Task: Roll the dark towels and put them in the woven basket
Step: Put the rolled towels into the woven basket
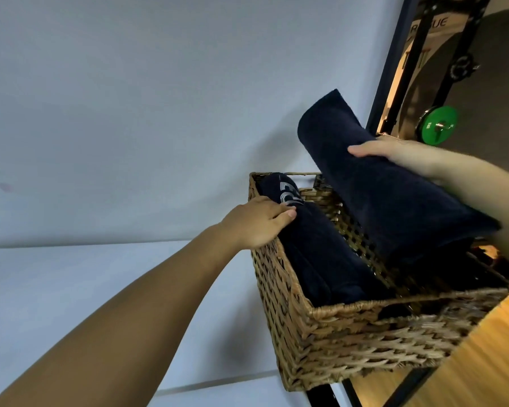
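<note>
Navy towels [394,186], tan-brown woven basket [365,333], green weight plate [438,124].

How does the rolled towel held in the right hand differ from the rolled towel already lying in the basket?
The held towel is above the woven basket, tilted, in the grip of the right hand; the basket towel lies inside along the left wall, with the left hand resting on it. The basket towel shows a pale printed logo at its far end; the held towel looks plain. Both are dark navy and rolled.
</note>
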